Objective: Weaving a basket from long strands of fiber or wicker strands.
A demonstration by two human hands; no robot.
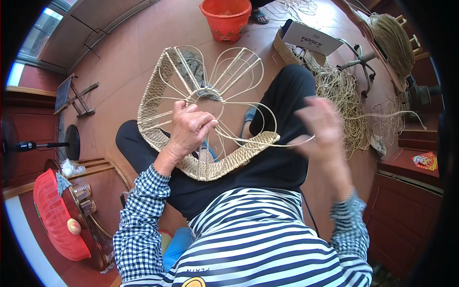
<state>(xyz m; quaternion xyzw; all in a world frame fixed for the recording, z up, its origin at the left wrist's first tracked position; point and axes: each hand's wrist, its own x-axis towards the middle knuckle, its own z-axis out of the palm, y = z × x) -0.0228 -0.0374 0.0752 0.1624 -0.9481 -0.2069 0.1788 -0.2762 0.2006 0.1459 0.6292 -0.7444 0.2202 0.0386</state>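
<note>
A round, partly woven basket rests across my lap, with a braided straw-coloured band along its left and near sides. Cord-wrapped spokes and petal-shaped wire loops meet at a small ring in its middle. My left hand is closed on the spokes beside this ring, fingers curled around them. Off to the right, my right hand is smeared by motion, so its grip cannot be made out. A pale cord runs from the spokes toward its fingertips. Another strand passes behind that hand to the right.
Heaped loose cord lies on the floor at right, below an open box. A red bucket stands ahead, near another person's foot. At left are a red plastic basket and a small wooden stand.
</note>
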